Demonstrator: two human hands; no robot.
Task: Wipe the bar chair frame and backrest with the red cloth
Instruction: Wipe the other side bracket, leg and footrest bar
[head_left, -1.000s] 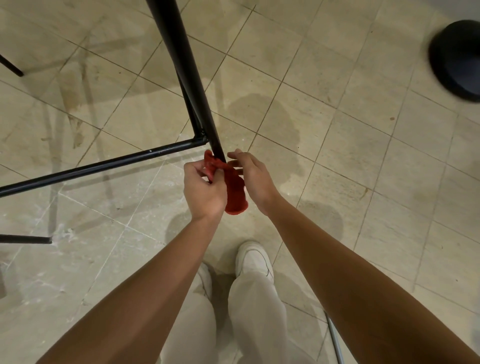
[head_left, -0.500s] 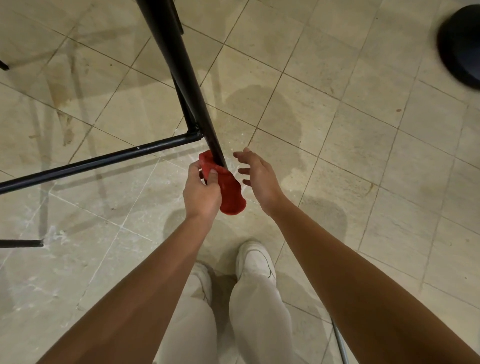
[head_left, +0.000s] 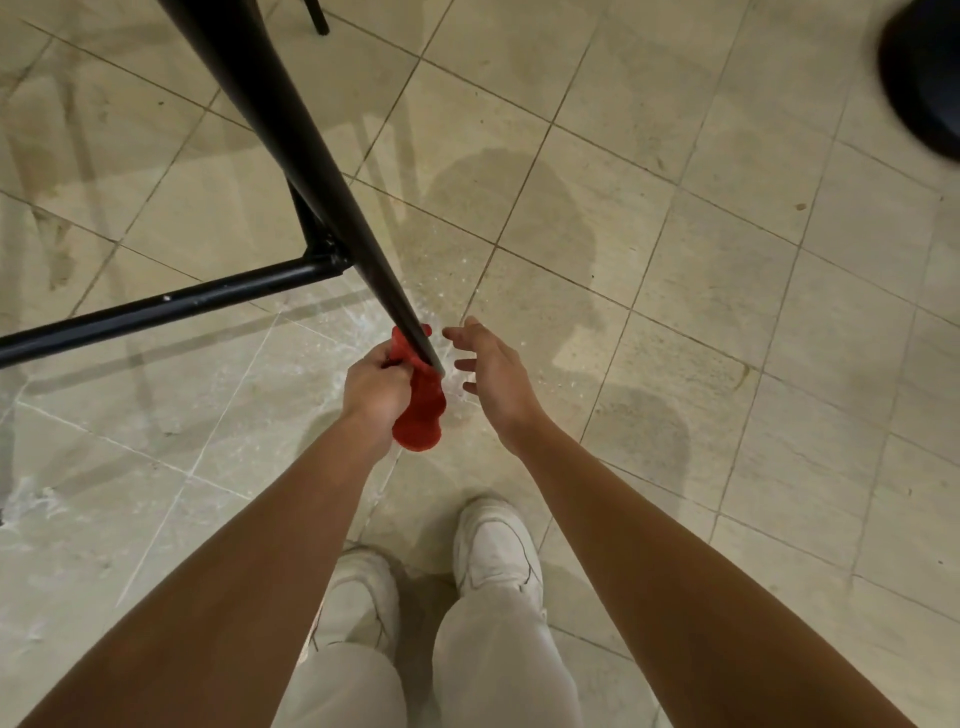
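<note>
Tiled floor (head_left: 675, 312) fills the frame, with white smears around the chair foot and a dark round base (head_left: 930, 67) at the upper right. The bar chair frame (head_left: 291, 135) runs as one black leg from the upper left down to mid-frame. Its crossbar (head_left: 171, 306) joins it left of centre.

Change: a second ago both my hands pinched the red cloth (head_left: 421, 415) on the leg just under that crossbar joint. Now the cloth sits lower, wrapped round the leg close to its bottom tip, and the loose end hangs below my fist.

My left hand (head_left: 376, 384) does the work alone, fingers curled tight on the cloth and clamping it against the leg. My right hand (head_left: 491, 374) has let go. It hovers just beside the leg on the right with fingers spread and relaxed, touching nothing.

My reading: the downward stroke on this leg is nearly finished, since the cloth has almost reached the foot. The crossbar, the other legs and the backrest likely remain to do. The backrest is out of view. The free right hand could steady the frame or retake the cloth next. My white shoes (head_left: 498, 540) are at the bottom of the frame, well apart from the leg.
</note>
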